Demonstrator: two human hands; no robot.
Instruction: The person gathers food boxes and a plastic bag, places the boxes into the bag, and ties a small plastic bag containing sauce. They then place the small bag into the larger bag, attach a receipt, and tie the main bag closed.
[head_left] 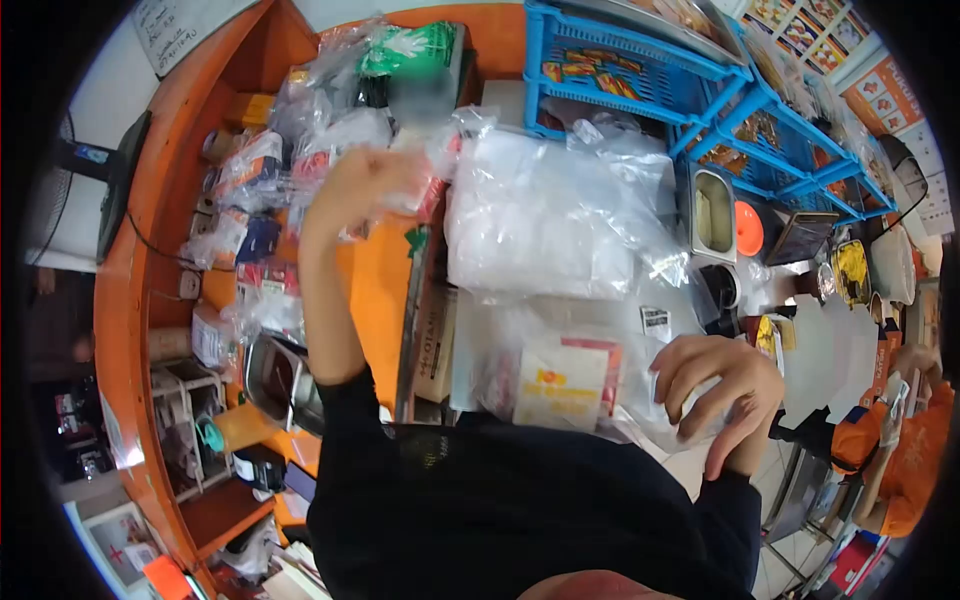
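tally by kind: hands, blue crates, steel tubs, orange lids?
hands: 2, left hand, right hand
blue crates: 2, upper crate, lower crate
steel tubs: 1, tub
orange lids: 1, lid
Total: 6

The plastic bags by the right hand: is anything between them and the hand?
Nothing visible. The right hand rests curled on the clear plastic bags, fingers already touching the wrap. The left hand is raised, apart.

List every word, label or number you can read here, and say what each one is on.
"OTAN", partly cut off: side of the brown cardboard box.
Orange print on the white paper packet: too blurred to read.
Handwriting on the white board: too small.
Orange wall posters: too blurred.
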